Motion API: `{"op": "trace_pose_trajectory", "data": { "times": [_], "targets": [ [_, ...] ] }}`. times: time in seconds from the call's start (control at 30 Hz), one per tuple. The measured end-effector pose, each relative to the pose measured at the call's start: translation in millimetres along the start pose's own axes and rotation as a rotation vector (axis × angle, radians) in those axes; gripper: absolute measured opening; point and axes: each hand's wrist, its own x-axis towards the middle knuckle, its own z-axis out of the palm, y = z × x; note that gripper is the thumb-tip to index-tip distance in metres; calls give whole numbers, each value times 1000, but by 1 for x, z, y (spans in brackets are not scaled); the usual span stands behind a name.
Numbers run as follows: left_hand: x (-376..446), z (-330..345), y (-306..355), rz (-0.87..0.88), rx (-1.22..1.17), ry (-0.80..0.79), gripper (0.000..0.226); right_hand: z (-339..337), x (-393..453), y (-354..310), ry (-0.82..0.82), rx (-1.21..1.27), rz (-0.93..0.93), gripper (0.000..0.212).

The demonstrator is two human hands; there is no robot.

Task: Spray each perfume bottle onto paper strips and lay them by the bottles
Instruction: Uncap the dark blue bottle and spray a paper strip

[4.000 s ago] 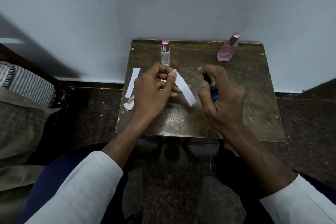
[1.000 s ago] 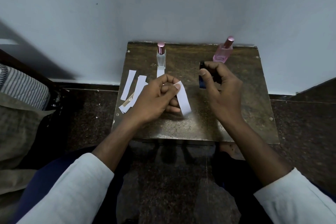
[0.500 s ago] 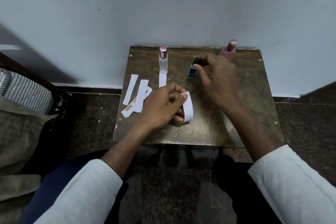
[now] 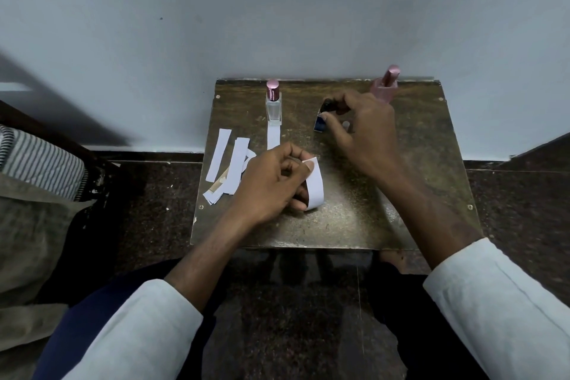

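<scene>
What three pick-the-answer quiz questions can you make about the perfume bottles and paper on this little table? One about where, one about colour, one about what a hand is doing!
1. Where does a strip already lie?
A. Before the clear bottle
B. On the floor
C. On the pink bottle

2. What colour is the clear bottle's cap?
A. Green
B. Pink
C. Black

3. What is the left hand doing?
A. Resting flat
B. Pinching a bent strip
C. Gripping a bottle

Answers: 1 A, the strip runs from its base toward the person. 2 B, shiny pink. 3 B, fingers pinch it while the right hand holds the blue bottle.
</scene>
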Motion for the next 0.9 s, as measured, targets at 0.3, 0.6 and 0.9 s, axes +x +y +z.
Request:
{"op": "trace_pose_trajectory", "data": {
  "times": [0.3, 0.6, 0.9],
  "targets": [
    [-1, -1, 1, 14, 5, 8, 12, -18, -18, -13, 168, -49, -57, 20],
    [-4, -2, 5, 123, 21, 65, 10, -35, -86, -58, -243, 434, 444, 51],
    [-9, -8, 3, 185, 78, 122, 8, -30, -110, -59, -239, 718, 652, 33]
  ]
}}
